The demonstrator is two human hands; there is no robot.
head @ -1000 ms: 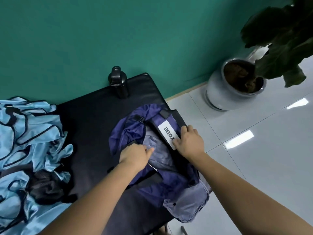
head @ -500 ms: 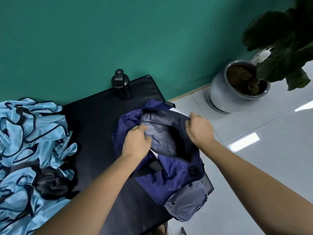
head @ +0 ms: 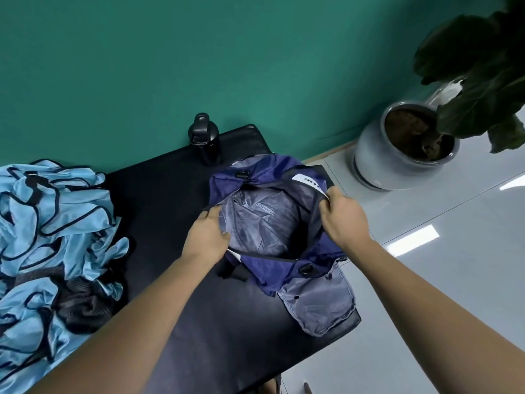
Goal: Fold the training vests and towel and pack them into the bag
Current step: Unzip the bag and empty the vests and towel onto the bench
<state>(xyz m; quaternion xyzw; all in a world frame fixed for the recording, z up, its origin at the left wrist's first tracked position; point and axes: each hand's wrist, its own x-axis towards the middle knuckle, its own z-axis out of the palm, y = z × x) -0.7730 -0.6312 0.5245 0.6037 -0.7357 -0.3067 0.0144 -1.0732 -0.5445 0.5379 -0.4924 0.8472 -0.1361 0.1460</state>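
A navy bag (head: 279, 268) with grey lining lies on the right end of the black bench (head: 159, 194), its mouth spread wide. My left hand (head: 206, 237) grips the left rim of the mouth. On the right rim, beside a white label, my right hand (head: 342, 217) pinches the edge. The grey inside of the bag shows between my hands. A crumpled heap of light blue training vests (head: 54, 220) with dark trim covers the bench's left end. A dark towel (head: 82, 305) lies bunched among the vests.
A black water bottle (head: 206, 143) stands at the bench's back edge near the green wall. A grey pot with a large-leaved plant (head: 403, 143) sits on the glossy white floor to the right. The bag's grey flap overhangs the bench's right edge.
Both hands moved apart and pulled the bag's mouth wide, from lying flat to showing its grey lining. The white label turned toward the right rim.
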